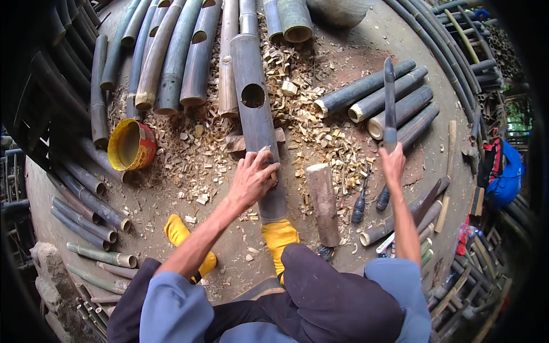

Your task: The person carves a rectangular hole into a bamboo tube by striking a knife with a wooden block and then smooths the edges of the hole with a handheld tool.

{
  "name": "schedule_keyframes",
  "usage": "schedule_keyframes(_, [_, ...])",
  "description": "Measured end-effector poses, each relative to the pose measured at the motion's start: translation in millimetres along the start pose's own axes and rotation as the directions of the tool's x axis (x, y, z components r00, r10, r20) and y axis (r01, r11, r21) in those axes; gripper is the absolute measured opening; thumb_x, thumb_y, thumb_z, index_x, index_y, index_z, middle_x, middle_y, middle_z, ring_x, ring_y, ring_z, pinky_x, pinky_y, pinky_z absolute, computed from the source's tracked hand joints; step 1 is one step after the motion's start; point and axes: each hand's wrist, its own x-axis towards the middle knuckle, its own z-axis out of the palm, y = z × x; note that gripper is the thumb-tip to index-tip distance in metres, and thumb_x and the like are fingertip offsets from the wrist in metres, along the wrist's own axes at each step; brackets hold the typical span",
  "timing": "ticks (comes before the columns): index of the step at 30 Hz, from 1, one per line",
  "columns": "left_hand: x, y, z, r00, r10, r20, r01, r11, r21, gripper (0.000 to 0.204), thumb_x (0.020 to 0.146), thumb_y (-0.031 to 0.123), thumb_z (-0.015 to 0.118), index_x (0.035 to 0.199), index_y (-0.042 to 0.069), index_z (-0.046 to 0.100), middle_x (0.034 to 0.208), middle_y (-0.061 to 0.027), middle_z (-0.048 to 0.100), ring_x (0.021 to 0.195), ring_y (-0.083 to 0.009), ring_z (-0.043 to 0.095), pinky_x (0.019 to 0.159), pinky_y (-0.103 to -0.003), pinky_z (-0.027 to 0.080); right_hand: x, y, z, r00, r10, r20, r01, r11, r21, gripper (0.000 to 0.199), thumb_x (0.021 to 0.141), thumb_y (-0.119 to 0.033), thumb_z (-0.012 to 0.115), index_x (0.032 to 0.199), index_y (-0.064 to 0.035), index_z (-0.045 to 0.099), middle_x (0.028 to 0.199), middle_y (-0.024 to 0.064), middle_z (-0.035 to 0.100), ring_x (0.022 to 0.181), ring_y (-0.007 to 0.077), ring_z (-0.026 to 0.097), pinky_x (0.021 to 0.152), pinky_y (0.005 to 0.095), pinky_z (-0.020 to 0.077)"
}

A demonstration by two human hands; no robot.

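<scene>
A thick grey-brown bamboo pole (pixel 247 63) runs away from me between my feet, with a dark oval hole (pixel 253 95) cut in its upper side. My left hand (pixel 255 174) lies on this pole, nearer to me than the hole. Its fingers are curled and closed; a small pale bit shows at the fingertips, too small to name. Off to the right, my right hand (pixel 392 163) grips the handle of a machete (pixel 390 103), its blade pointing up and away. Under the pole, a wooden block (pixel 235 143) shows partly. The pole's near end meets my yellow-covered foot (pixel 280 239).
Wood chips (pixel 200 154) litter the ground around the pole. Cut bamboo lengths (pixel 366 94) lie at right, longer poles (pixel 177 68) at far left. A yellow-red bucket (pixel 132 146) stands left. A short log (pixel 323 200) and dark-handled tools (pixel 359 207) are near my right knee.
</scene>
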Motion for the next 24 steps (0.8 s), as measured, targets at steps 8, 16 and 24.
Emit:
schedule_keyframes(8, [22.3,-29.9,-12.6,0.922,0.341,0.182,-0.354,0.935,0.041,0.023,0.072,0.025,0.069,0.088,0.011,0.06,0.092,-0.0017,0.053,0.089,-0.0204,0.047,0.078,-0.035,0.038,68.8,37.0,30.1,1.0,-0.021,-0.005,0.017,0.923,-0.384,0.051,0.076,-0.041,0.061,0.107,-0.0009,0.055,0.108,0.0226,0.058,0.104,0.0395,0.053,0.086,0.0496,0.0429])
schedule_keyframes(16, [9.5,-17.9,-19.8,0.966,-0.217,-0.138,0.161,0.93,-0.331,0.018,0.07,0.003,0.072,0.083,0.004,0.059,0.114,-0.0085,0.055,0.103,-0.0249,0.053,0.089,-0.038,0.045,44.9,-4.4,19.4,0.896,-0.294,-0.332,0.071,0.834,-0.547,0.054,0.073,-0.028,0.066,0.118,-0.005,0.051,0.101,0.0178,0.058,0.097,0.0341,0.054,0.081,0.0486,0.0439])
schedule_keyframes(24, [19.1,0.2,10.4,0.985,-0.119,-0.127,0.098,0.982,-0.164,0.013,0.071,-0.002,0.056,0.083,0.002,0.052,0.081,-0.0125,0.053,0.08,-0.0306,0.051,0.072,-0.038,0.045,28.4,-177.1,137.7,0.614,-0.777,0.138,0.782,0.623,0.029,0.042,0.077,0.0,0.048,0.119,-0.0036,0.051,0.105,0.0197,0.059,0.103,0.0334,0.056,0.087,0.0414,0.0489])
